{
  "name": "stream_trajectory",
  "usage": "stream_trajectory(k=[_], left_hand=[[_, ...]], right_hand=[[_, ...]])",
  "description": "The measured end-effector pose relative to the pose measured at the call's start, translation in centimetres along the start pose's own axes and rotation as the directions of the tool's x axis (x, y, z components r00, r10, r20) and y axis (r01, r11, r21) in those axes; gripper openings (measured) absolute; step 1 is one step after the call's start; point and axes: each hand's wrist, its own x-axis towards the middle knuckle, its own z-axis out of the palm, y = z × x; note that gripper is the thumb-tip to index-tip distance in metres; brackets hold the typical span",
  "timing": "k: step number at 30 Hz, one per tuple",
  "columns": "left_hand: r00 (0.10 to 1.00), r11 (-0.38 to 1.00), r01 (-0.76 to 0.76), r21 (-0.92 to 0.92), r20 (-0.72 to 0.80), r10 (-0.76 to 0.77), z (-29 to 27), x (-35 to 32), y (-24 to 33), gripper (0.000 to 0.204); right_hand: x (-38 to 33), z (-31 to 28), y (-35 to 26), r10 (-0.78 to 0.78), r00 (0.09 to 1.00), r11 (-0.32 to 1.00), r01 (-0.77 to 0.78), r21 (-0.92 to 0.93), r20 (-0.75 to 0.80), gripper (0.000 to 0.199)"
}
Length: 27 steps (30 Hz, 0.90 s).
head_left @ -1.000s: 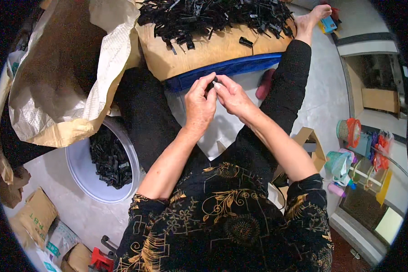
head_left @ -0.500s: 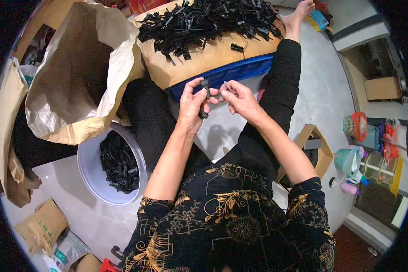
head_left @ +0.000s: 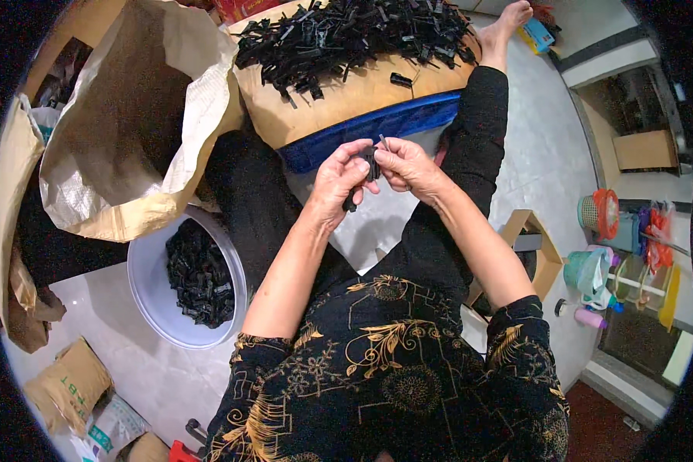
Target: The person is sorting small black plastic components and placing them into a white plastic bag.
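In front of my body, my left hand (head_left: 337,181) is closed around a black plastic part (head_left: 372,165), whose shape is partly covered by the fingers. Another dark end (head_left: 349,203) pokes out below the palm; whether it belongs to the same part I cannot tell. My right hand (head_left: 410,169) meets the left one at the part. Its thumb and forefinger pinch a thin greyish strip (head_left: 383,142) that points upward. Beyond the hands, a big heap of black plastic parts (head_left: 346,38) lies on a tan surface (head_left: 316,115) with a blue edge.
To the left, a white bucket (head_left: 140,289) holds many black parts, beneath a large open woven sack (head_left: 131,208). A cardboard box (head_left: 545,254) stands by my right leg. Packages (head_left: 73,385) lie at lower left; baskets and bags (head_left: 604,212) line the right side.
My hands have come together: the right hand moved slightly left to the black part, which has turned in the left hand. The thin strip is still pinched in the right fingers.
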Motion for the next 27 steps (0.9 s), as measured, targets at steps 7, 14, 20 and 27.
stream_trajectory(k=[7, 14, 20, 27], left_hand=[[0.999, 0.906, -0.019, 0.423, -0.028, 0.034, 0.7, 0.1, -0.7, 0.040], [0.992, 0.903, 0.073, 0.422, -0.121, -0.024, 0.9, 0.5, 0.1, 0.034], [0.990, 0.920, 0.109, 0.376, -0.129, -0.065, 0.2, 1.3, -1.1, 0.027], [0.963, 0.793, 0.032, 0.609, -0.230, 0.138, -0.1, 1.7, -2.6, 0.024]], right_hand=[[0.3, -0.1, 0.6, 0.011, 1.000, 0.975, -0.016, -0.222, -0.026, 0.018], [-0.1, 0.1, -0.3, 0.061, 0.997, 0.953, -0.070, -0.295, -0.041, 0.027], [0.4, -0.3, -0.3, -0.014, 0.999, 0.825, 0.040, -0.564, 0.049, 0.025], [1.9, -0.4, 1.9, -0.148, 0.988, 0.779, 0.145, -0.610, 0.046, 0.019]])
